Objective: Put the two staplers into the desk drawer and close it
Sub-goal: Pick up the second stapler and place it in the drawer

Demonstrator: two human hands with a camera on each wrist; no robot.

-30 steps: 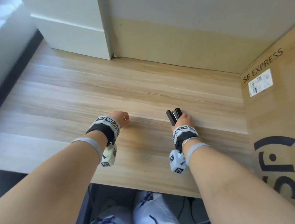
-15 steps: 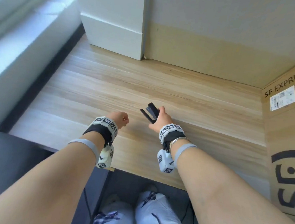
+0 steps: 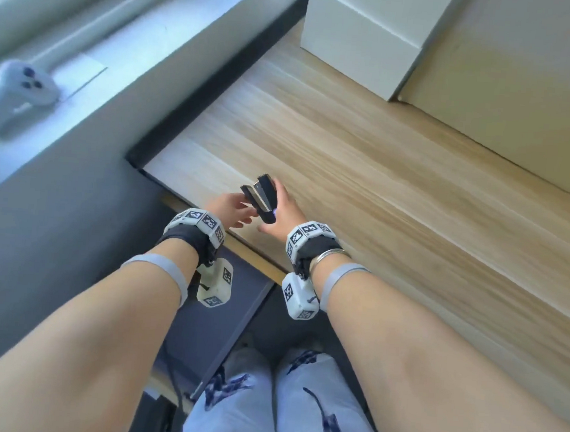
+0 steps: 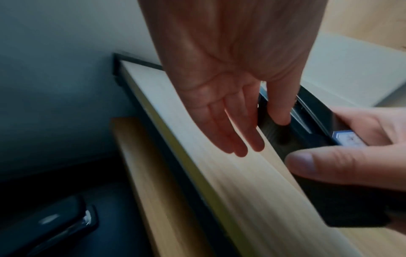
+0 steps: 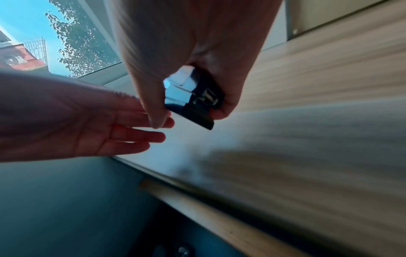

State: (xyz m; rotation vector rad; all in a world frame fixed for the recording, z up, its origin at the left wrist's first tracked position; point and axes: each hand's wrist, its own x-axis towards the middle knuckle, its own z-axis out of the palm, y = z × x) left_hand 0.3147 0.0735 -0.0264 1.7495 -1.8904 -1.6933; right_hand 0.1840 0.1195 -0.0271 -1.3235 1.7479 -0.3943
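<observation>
A black stapler is held in my right hand just above the front left corner of the wooden desk. My left hand is beside it with straight fingers, and its thumb touches the stapler's front end. Below the desk edge the drawer stands open. In the left wrist view a second black stapler lies on its dark bottom beside the drawer's wooden wall.
A white box and a cardboard sheet stand at the back of the desk. On the left runs a windowsill with a white controller. My knees are below the drawer.
My right hand has carried the stapler left to the desk's front left corner. My left hand has uncurled and reached over to touch it. The open drawer has come into view.
</observation>
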